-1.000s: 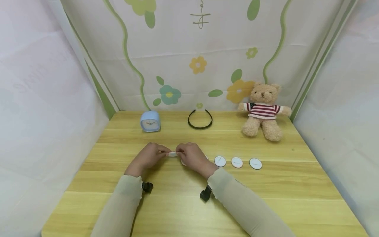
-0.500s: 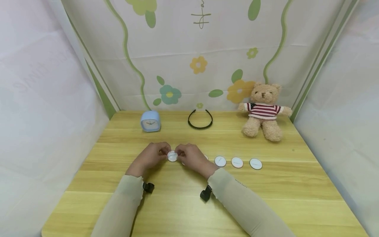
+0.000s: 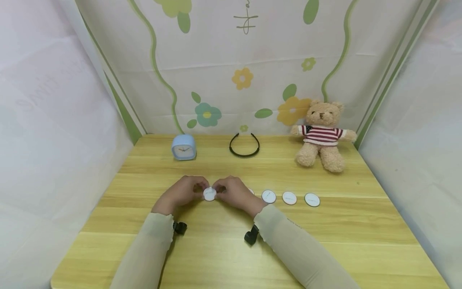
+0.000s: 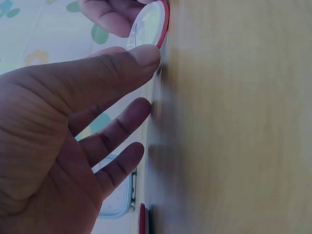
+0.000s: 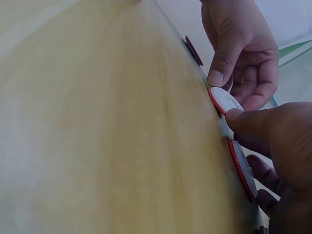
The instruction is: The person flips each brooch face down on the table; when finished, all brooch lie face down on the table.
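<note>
Between my two hands is a round badge (image 3: 209, 194) with a white back and a red rim. It stands tilted at the table surface, and a thin pin-like line crosses its back (image 4: 146, 29). My left hand (image 3: 184, 190) pinches its left edge with thumb and index finger, the other fingers spread loosely. My right hand (image 3: 234, 192) pinches the right edge, thumb (image 5: 239, 117) on the white back. Another red-rimmed badge (image 5: 243, 170) lies just under my right fingers, mostly hidden in the head view.
Several similar badges continue to the right in a row, such as this one (image 3: 268, 196) and the end one (image 3: 312, 200). Another badge (image 5: 193, 50) lies beyond my left hand. Behind are a blue clock (image 3: 184, 147), black headband (image 3: 244, 154) and teddy bear (image 3: 321, 136).
The badge has turned from nearly edge-on to showing its white back to the head camera, and has come slightly nearer. Both hands keep their pinch on it.
</note>
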The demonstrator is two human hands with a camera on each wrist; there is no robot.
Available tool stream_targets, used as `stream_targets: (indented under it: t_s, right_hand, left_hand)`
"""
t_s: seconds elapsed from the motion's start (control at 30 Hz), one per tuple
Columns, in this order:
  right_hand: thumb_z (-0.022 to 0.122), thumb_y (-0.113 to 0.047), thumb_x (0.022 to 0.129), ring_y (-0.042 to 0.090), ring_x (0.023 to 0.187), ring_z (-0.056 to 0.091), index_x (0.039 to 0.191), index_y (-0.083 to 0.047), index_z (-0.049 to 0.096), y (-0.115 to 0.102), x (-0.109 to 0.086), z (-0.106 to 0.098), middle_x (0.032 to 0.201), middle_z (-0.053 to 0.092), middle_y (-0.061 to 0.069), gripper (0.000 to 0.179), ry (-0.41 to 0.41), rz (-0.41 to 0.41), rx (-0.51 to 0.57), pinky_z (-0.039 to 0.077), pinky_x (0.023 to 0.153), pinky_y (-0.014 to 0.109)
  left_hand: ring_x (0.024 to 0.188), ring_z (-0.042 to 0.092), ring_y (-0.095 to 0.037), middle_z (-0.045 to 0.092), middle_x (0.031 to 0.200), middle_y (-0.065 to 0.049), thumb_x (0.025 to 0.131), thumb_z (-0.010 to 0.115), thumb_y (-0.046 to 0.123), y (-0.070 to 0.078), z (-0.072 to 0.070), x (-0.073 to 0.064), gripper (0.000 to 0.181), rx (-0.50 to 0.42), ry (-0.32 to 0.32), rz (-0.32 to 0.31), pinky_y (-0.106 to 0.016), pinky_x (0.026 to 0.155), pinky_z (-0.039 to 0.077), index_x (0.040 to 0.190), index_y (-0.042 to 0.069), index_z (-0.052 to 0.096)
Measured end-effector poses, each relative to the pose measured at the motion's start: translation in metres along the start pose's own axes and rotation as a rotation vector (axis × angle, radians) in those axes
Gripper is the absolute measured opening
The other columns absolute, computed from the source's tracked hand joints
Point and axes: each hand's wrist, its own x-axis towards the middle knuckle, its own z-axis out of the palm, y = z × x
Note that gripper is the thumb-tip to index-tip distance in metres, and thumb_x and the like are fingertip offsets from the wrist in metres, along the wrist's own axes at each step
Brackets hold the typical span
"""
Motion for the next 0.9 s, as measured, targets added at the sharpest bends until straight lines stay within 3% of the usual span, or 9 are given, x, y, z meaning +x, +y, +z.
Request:
stream_targets:
  t_s: [0.27, 0.47, 0.73, 0.9]
  right_hand:
    - [0.085, -0.026, 0.098, 0.013, 0.107, 0.065, 0.117, -0.023, 0.083, -0.0006, -0.0013, -0.0015, 0.108, 0.082, -0.012, 0.020, -0.021, -0.019, -0.025, 0.052, 0.100, 0.037]
    - [0.086, -0.025, 0.097, 0.013, 0.110, 0.067, 0.117, -0.021, 0.085, -0.0015, -0.0008, -0.0023, 0.110, 0.083, -0.011, 0.020, -0.037, -0.060, -0.066, 0.050, 0.111, 0.040]
    - [0.085, -0.027, 0.097, 0.019, 0.114, 0.069, 0.116, -0.020, 0.086, 0.0007, -0.0005, -0.0018, 0.117, 0.082, -0.005, 0.020, -0.035, -0.151, -0.177, 0.052, 0.107, 0.042]
    - [0.085, -0.026, 0.097, 0.021, 0.115, 0.069, 0.116, -0.018, 0.086, -0.0024, -0.0015, -0.0021, 0.118, 0.082, -0.003, 0.020, -0.039, -0.148, -0.181, 0.052, 0.108, 0.043]
  left_hand:
    - [0.114, 0.070, -0.018, 0.079, 0.114, 0.012, 0.097, 0.085, 0.018, 0.0001, -0.0003, -0.0002, 0.018, 0.017, -0.022, 0.007, -0.052, 0.108, 0.056, 0.110, 0.029, 0.080]
    - [0.119, 0.069, -0.020, 0.079, 0.115, 0.012, 0.095, 0.087, 0.017, 0.0009, -0.0011, -0.0002, 0.020, 0.035, -0.037, -0.007, -0.054, 0.111, 0.053, 0.110, 0.029, 0.082]
    - [0.125, 0.069, -0.025, 0.079, 0.120, 0.009, 0.094, 0.087, 0.015, 0.0005, -0.0019, 0.0016, 0.019, 0.077, -0.043, 0.011, -0.058, 0.115, 0.051, 0.109, 0.027, 0.084]
    - [0.125, 0.069, -0.026, 0.079, 0.121, 0.008, 0.095, 0.086, 0.015, -0.0017, -0.0022, 0.0012, 0.020, 0.093, -0.046, 0.024, -0.059, 0.115, 0.051, 0.110, 0.027, 0.084]
